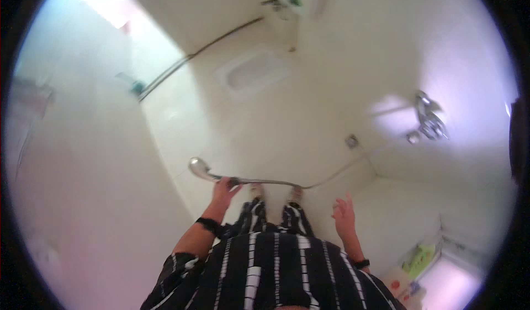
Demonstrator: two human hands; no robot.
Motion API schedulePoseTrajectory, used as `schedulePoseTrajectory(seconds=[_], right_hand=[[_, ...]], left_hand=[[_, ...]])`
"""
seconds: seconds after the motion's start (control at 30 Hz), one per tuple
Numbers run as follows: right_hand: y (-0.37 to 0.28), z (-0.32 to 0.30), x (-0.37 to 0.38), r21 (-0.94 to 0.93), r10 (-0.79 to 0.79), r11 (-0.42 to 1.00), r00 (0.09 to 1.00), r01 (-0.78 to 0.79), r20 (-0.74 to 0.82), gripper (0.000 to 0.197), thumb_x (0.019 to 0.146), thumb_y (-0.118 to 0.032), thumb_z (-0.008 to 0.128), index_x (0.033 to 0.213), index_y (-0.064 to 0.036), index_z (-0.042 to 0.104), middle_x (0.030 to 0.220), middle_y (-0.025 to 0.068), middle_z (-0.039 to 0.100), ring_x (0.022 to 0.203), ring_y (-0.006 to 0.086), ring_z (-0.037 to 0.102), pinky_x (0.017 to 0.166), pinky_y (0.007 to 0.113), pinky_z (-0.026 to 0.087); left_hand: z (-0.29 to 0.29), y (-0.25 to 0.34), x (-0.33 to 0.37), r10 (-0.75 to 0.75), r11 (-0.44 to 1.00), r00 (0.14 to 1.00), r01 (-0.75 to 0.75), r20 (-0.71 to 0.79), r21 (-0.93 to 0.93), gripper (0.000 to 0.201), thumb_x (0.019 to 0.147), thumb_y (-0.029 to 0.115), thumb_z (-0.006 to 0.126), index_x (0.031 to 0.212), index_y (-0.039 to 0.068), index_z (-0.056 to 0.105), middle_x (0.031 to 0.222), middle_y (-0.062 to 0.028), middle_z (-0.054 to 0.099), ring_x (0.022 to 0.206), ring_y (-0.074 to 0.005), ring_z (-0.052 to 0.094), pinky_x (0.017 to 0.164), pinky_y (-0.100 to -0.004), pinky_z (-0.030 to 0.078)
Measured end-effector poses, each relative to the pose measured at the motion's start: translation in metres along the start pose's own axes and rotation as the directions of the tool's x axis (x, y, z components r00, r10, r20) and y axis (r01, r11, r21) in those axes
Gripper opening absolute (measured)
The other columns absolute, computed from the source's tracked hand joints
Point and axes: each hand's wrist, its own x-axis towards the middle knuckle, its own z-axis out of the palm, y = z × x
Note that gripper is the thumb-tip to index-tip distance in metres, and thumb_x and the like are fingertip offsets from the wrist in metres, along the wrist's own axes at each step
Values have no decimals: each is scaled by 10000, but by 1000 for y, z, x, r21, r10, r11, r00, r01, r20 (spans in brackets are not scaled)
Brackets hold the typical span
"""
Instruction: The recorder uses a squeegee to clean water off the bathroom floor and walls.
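Note:
My left hand (223,192) is closed around the handle of a silver shower head (199,168). The head points away to the left, low in front of my body. From the handle a flexible metal hose (276,182) runs right, past my feet, toward the wall on the right. My right hand (343,213) is held out on the right with its fingers apart and nothing in it. A chrome mixer tap (432,125) is mounted on the right wall.
A white squat toilet (251,75) is set in the far floor. A small drain (351,140) lies near the right wall. A long thin dark pole or pipe (193,55) crosses at far left. A green object (422,257) sits by the window, lower right. The far view is blurred.

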Motion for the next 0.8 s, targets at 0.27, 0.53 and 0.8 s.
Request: schedulePoseTrajectory(seconds=[0.27,0.53,0.8], right_hand=[[-70,-131,79,-466,-421,871,727,157,-542,602,814,-97,519,1326,11,220,1317,203,332,1199,312,353,979,357,306],[-65,-275,165,-848,-684,528,563,-57,-464,664,763,-104,586,1318,-6,234,1354,212,241,1265,347,227,1030,403,258],[-34,-294,196,-828,-599,553,649,-87,-468,721,749,-119,607,1338,-25,202,1362,177,255,1271,316,235,1033,366,257]], left_hand=[[48,30,5,-95,982,992,79,-89,-169,109,802,91,490,889,36,454,818,-80,570,792,-193,584,691,-415,549],[62,64,-1,114,991,981,-101,-158,84,176,802,108,505,937,21,435,896,-101,548,829,-187,563,612,-342,564],[62,77,-11,122,991,964,-106,-238,81,207,804,63,526,983,20,433,925,-102,539,796,-184,570,566,-310,561]])
